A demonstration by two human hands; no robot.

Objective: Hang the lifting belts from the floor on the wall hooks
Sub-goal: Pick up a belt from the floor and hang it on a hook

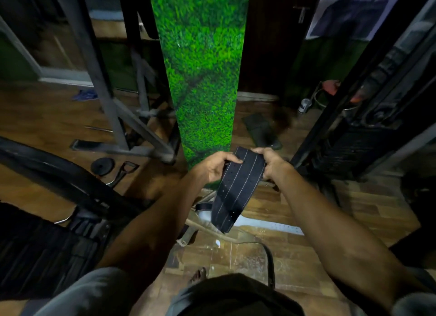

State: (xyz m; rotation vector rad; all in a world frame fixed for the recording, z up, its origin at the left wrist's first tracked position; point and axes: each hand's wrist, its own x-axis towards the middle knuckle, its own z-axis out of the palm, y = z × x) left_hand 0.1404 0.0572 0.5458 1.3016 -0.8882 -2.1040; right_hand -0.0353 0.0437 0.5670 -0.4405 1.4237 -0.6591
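A wide black lifting belt [238, 186] with pale stitch lines and punched holes hangs from both my hands in front of a green grass-patterned pillar [203, 75]. My left hand [213, 165] grips its left edge near the top, and my right hand [271, 163] grips its right edge. The belt's free end dangles down toward the floor. On the wooden floor below lie a white belt [266, 226], a tan belt [207, 228] and a thin dark strap [270, 263]. No wall hooks are visible.
A grey metal gym frame [122, 127] stands at the left, with a small weight plate [102, 165] and a handle [125, 171] by its foot. A black weight-stack machine [368, 131] fills the right. A dark mat [262, 131] lies behind the pillar. My bare foot [198, 275] is below.
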